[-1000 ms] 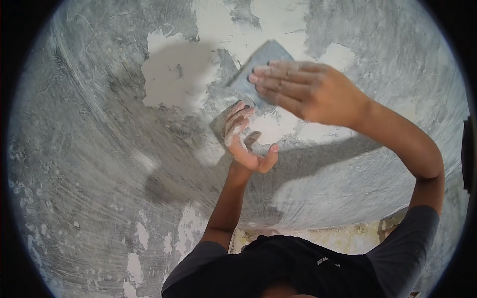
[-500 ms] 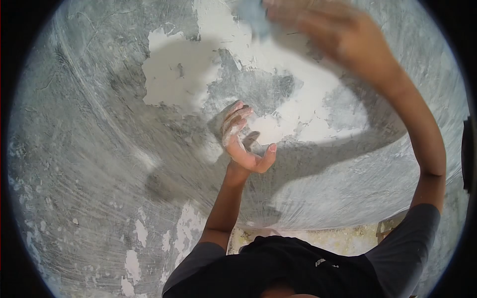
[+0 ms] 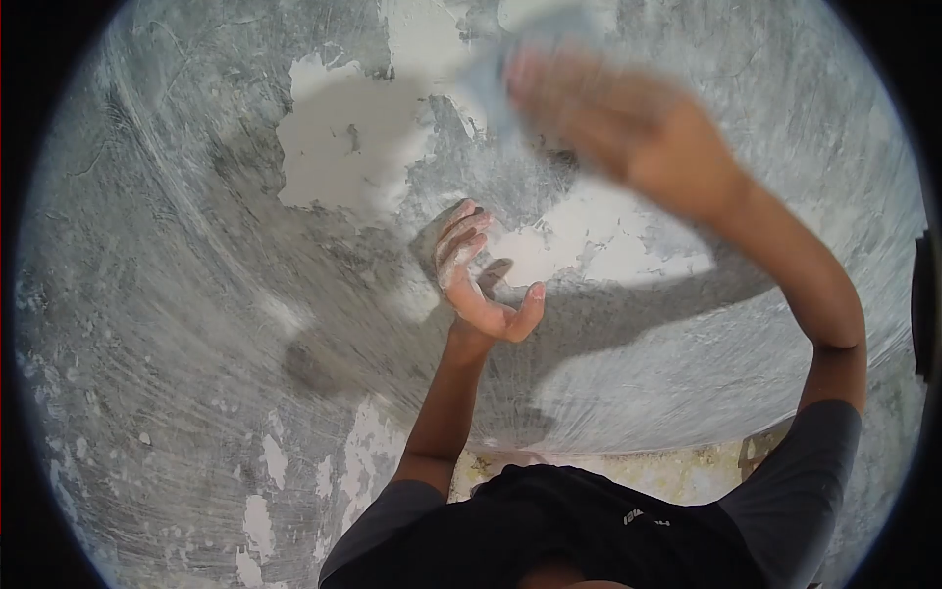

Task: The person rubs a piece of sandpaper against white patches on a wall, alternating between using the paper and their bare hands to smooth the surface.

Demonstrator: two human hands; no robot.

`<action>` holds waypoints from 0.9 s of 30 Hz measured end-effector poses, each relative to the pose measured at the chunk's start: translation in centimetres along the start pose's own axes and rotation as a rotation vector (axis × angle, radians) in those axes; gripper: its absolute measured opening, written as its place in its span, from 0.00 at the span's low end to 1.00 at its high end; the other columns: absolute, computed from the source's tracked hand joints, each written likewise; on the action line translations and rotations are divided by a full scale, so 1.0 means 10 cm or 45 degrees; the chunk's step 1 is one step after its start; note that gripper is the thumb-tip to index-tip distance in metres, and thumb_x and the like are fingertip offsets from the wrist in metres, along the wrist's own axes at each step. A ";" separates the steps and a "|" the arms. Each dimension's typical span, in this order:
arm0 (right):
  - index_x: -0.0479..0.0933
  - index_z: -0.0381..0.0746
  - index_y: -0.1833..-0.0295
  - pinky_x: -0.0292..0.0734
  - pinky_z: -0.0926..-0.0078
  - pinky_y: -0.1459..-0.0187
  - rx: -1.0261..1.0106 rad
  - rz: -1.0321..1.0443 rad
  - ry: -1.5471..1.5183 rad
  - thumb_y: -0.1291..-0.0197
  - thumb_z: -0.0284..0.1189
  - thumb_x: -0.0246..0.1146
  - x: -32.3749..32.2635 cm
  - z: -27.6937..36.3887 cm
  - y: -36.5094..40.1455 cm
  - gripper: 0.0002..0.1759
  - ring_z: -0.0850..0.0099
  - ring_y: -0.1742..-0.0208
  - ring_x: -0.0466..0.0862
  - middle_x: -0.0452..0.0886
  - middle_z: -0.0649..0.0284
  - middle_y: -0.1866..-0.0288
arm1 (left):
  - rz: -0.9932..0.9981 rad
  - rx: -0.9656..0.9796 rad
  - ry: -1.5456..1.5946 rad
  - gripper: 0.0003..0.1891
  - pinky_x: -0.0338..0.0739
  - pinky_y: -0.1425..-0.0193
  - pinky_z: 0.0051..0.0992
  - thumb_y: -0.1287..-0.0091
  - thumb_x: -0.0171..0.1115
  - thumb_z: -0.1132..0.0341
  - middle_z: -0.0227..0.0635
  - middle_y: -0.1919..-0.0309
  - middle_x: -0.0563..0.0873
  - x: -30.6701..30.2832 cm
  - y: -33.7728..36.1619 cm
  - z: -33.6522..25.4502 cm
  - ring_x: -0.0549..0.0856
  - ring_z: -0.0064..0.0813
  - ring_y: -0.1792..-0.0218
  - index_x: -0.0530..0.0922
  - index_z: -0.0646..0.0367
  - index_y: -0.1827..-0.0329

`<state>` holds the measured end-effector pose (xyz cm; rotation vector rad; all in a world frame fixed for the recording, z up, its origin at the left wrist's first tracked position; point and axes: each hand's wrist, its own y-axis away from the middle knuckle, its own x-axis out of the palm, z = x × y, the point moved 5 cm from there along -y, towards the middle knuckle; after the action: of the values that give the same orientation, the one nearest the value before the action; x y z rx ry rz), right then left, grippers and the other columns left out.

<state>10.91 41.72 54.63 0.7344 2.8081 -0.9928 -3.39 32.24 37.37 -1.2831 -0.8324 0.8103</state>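
My right hand [image 3: 633, 128], smeared by motion, is at the upper middle of the head view, over a grey wall [image 3: 196, 344]. Its fingers press a flat grey-blue piece [image 3: 491, 83] to the wall; blur hides its exact kind. Lower and further left, my left hand [image 3: 481, 294] is at the wall surface with fingers bent and thumb spread apart. White powder or paste coats its fingers, and it holds nothing that I can see. White filler patches [image 3: 343, 147] lie around both hands, one of them [image 3: 608, 240] below my right hand.
Thin white flecks [image 3: 260, 525] mark the wall at lower left. A yellowish stained strip [image 3: 677, 476] runs beneath the wall's lower edge, behind my torso. Something dark [image 3: 922, 304] stands at the far right edge. My arms cast shadows across the wall.
My right hand has swept down and slightly left across the wall, with the grey-blue piece in it. My left hand has stayed in place.
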 end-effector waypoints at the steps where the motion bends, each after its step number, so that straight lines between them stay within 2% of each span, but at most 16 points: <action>1: 0.81 0.47 0.32 0.89 0.70 0.41 -0.065 0.175 0.030 0.36 0.28 0.70 0.03 0.29 0.13 0.26 0.68 0.38 0.89 0.85 0.67 0.31 | -0.001 -0.003 0.000 0.43 0.67 0.24 0.53 0.40 0.71 0.54 0.53 0.36 0.76 -0.01 0.00 0.01 0.74 0.54 0.30 0.62 0.67 0.26; 2: 0.84 0.47 0.35 0.87 0.70 0.37 -0.130 0.229 -0.203 0.36 0.30 0.70 0.11 0.45 0.17 0.22 0.71 0.34 0.86 0.84 0.70 0.30 | 0.008 0.037 -0.020 0.43 0.67 0.24 0.54 0.40 0.71 0.54 0.53 0.35 0.75 -0.01 0.00 0.01 0.74 0.54 0.30 0.62 0.66 0.27; 3: 0.84 0.47 0.36 0.87 0.71 0.37 -0.150 0.216 -0.206 0.36 0.31 0.70 0.08 0.42 0.22 0.21 0.72 0.34 0.87 0.86 0.70 0.32 | 0.017 0.077 -0.038 0.43 0.66 0.24 0.54 0.40 0.71 0.54 0.53 0.34 0.74 -0.01 0.01 0.00 0.73 0.54 0.30 0.61 0.66 0.27; 4: 0.85 0.47 0.38 0.87 0.72 0.38 -0.176 0.202 -0.209 0.37 0.31 0.70 0.05 0.33 0.25 0.21 0.73 0.34 0.87 0.87 0.70 0.34 | 0.014 0.070 -0.039 0.43 0.66 0.24 0.54 0.40 0.71 0.54 0.53 0.34 0.74 -0.01 0.01 0.00 0.73 0.54 0.30 0.61 0.66 0.27; 6: 0.85 0.50 0.38 0.90 0.73 0.46 -0.135 0.084 0.016 0.36 0.32 0.70 -0.15 -0.06 0.04 0.21 0.72 0.39 0.89 0.88 0.69 0.36 | -0.024 0.027 -0.003 0.39 0.68 0.24 0.56 0.42 0.71 0.58 0.48 0.35 0.74 -0.02 0.00 0.00 0.72 0.54 0.29 0.64 0.60 0.29; 7: 0.85 0.54 0.36 0.91 0.73 0.52 0.092 0.122 0.017 0.37 0.32 0.70 -0.15 -0.31 0.08 0.22 0.71 0.45 0.91 0.88 0.68 0.36 | -0.020 0.008 -0.002 0.39 0.68 0.24 0.56 0.42 0.71 0.58 0.48 0.35 0.74 -0.01 0.00 0.02 0.72 0.54 0.29 0.64 0.60 0.29; 9: 0.84 0.55 0.35 0.91 0.72 0.53 0.145 0.155 0.005 0.37 0.34 0.71 -0.13 -0.30 0.14 0.24 0.71 0.47 0.91 0.87 0.71 0.34 | -0.040 0.056 -0.035 0.40 0.66 0.23 0.56 0.43 0.71 0.56 0.48 0.35 0.73 -0.01 0.02 0.03 0.71 0.53 0.29 0.64 0.60 0.29; 11: 0.85 0.53 0.36 0.89 0.71 0.41 -0.022 0.144 -0.041 0.37 0.34 0.70 -0.05 0.16 0.22 0.22 0.70 0.37 0.88 0.86 0.71 0.32 | -0.066 0.054 -0.073 0.39 0.65 0.23 0.57 0.42 0.71 0.54 0.48 0.35 0.73 -0.02 -0.02 0.02 0.70 0.52 0.29 0.64 0.59 0.30; 12: 0.85 0.52 0.37 0.85 0.73 0.35 -0.007 0.231 -0.161 0.35 0.33 0.69 -0.01 0.31 0.30 0.20 0.72 0.31 0.85 0.85 0.72 0.31 | -0.092 0.060 -0.107 0.39 0.64 0.22 0.58 0.42 0.71 0.52 0.48 0.35 0.72 -0.03 -0.02 0.00 0.69 0.51 0.29 0.65 0.59 0.31; 14: 0.85 0.50 0.38 0.85 0.74 0.35 -0.068 0.291 -0.142 0.33 0.33 0.68 -0.11 0.24 0.29 0.18 0.73 0.33 0.86 0.87 0.70 0.34 | -0.062 0.065 -0.184 0.39 0.63 0.21 0.59 0.40 0.70 0.49 0.49 0.35 0.71 -0.08 -0.01 -0.05 0.69 0.52 0.29 0.64 0.60 0.31; 16: 0.85 0.48 0.38 0.88 0.72 0.40 0.031 0.193 -0.059 0.31 0.32 0.67 -0.25 -0.10 0.13 0.18 0.72 0.38 0.89 0.88 0.73 0.36 | -0.036 0.085 -0.283 0.39 0.61 0.21 0.60 0.38 0.68 0.46 0.49 0.35 0.70 -0.07 -0.02 -0.04 0.69 0.53 0.29 0.63 0.61 0.31; 19: 0.81 0.49 0.30 0.89 0.64 0.43 0.462 0.207 -0.128 0.35 0.28 0.70 -0.23 -0.50 0.26 0.27 0.67 0.37 0.88 0.85 0.69 0.32 | -0.109 0.112 -0.249 0.38 0.61 0.20 0.60 0.37 0.67 0.46 0.49 0.36 0.70 -0.04 0.00 -0.03 0.68 0.51 0.29 0.64 0.61 0.32; 22: 0.82 0.52 0.31 0.89 0.71 0.41 0.107 0.136 -0.137 0.35 0.29 0.68 0.05 0.33 0.28 0.26 0.70 0.33 0.86 0.83 0.70 0.29 | -0.092 0.091 -0.244 0.37 0.62 0.20 0.60 0.35 0.66 0.45 0.49 0.36 0.71 -0.04 -0.05 -0.06 0.69 0.50 0.29 0.65 0.61 0.33; 24: 0.83 0.53 0.33 0.88 0.74 0.39 0.011 0.246 -0.211 0.35 0.30 0.69 0.08 0.40 0.25 0.24 0.70 0.34 0.86 0.84 0.71 0.30 | -0.067 0.044 -0.257 0.36 0.62 0.21 0.59 0.34 0.65 0.44 0.49 0.36 0.71 -0.05 -0.07 -0.08 0.69 0.50 0.30 0.64 0.61 0.33; 27: 0.84 0.51 0.35 0.89 0.76 0.44 0.021 0.115 0.014 0.35 0.30 0.69 -0.13 -0.09 -0.05 0.22 0.71 0.36 0.88 0.85 0.70 0.32 | -0.095 0.047 -0.243 0.37 0.63 0.21 0.60 0.33 0.64 0.43 0.49 0.36 0.71 -0.06 -0.04 -0.06 0.70 0.50 0.30 0.64 0.61 0.32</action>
<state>11.88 41.38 55.89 0.8630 2.7515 -1.0016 -3.10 31.42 37.68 -1.1478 -1.0070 0.8940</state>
